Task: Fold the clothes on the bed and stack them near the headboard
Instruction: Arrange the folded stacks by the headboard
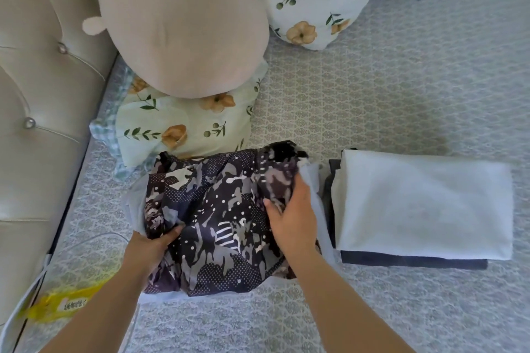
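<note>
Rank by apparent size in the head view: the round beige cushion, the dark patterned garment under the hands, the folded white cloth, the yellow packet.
1. Round beige cushion, largest.
2. Dark patterned garment and folded white cloth look about alike; hands cover part of the garment, so no ranking.
3. Yellow packet, smallest.

Matt patterned cloth garment, glossy headboard

Both hands on the dark patterned garment on the bed: left hand grips its left edge, right hand grips the right side. Folded white cloth stacked on dark folded one just right. Floral pillow, beige cushion near headboard.
</note>
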